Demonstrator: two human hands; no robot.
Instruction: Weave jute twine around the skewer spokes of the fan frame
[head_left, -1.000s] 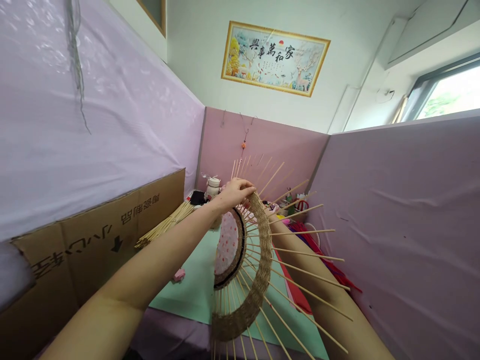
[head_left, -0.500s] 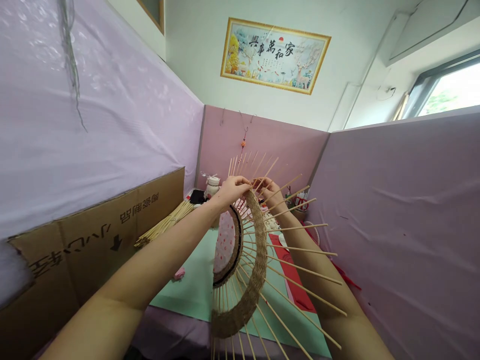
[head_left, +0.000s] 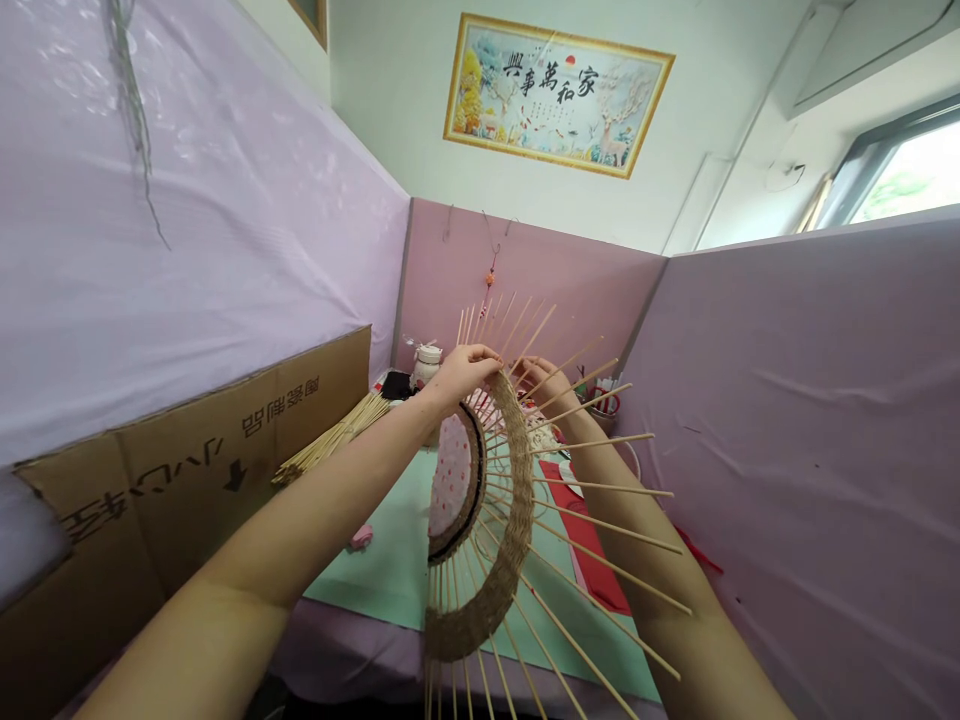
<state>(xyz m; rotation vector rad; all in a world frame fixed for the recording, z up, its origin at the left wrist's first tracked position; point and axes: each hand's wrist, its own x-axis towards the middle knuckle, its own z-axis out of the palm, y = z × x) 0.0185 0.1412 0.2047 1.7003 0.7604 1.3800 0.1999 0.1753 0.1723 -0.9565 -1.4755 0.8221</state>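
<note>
Steadying a woven, spoked frame at its top edge

Nearest us, our bare forearms stretch forward on either side of the frame, which stands tilted above the table. A second ago our right hand was hidden behind the woven band; now it shows beside the top edge, among the spokes. Both hands are thus at one stretch of the rim, which we judge lets one steady while the other does finer handling.

The frame looks D-shaped from here. Its band is brown, ropy and tightly woven, curving around an open gap crossed by thin pale spokes that fan out well past the rim. Inside sits a pink panel with red dots, edged in brown and black.

At the frame's far end, our left hand pinches the band between thumb and fingers. The right fingers are bent near the spokes; we cannot tell whether they grasp anything.

Beneath lies a smooth green mat, with a flat red item on its right. Farther off we find a bundle of straw-coloured sticks against brown cardboard, a pale lidded jar, a pink partition and a gold-framed picture.
</note>
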